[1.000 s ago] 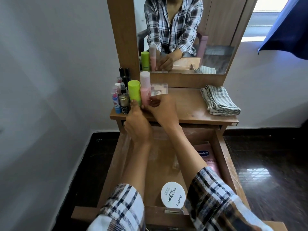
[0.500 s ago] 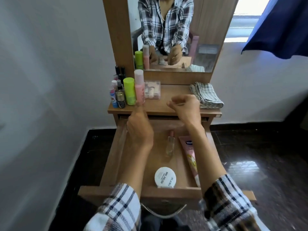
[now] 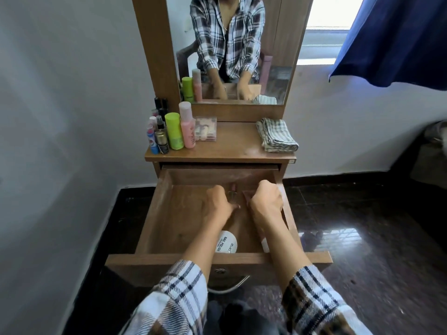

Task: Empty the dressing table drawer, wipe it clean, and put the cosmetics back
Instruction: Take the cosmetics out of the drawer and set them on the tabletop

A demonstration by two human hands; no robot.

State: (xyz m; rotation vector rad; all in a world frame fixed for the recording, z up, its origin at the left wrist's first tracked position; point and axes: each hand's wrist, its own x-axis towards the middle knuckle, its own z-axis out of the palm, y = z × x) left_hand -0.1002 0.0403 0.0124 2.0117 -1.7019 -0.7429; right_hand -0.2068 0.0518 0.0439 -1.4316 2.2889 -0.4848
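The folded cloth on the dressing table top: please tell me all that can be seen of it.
The folded cloth is a checked fabric, pale with dark grey lines, folded into several layers. It lies flat at the right end of the dressing table top, near the mirror's base. Neither hand touches it; nothing rests on it.

Home bedroom corner, wooden dressing table [image 3: 242, 153] with mirror [image 3: 232, 49], cosmetics bottles [image 3: 174, 131], blue curtain [image 3: 396, 39] at window

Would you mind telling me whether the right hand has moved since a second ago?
Yes. The right hand has come down from the bottles on the tabletop into the open drawer, near its right wall.
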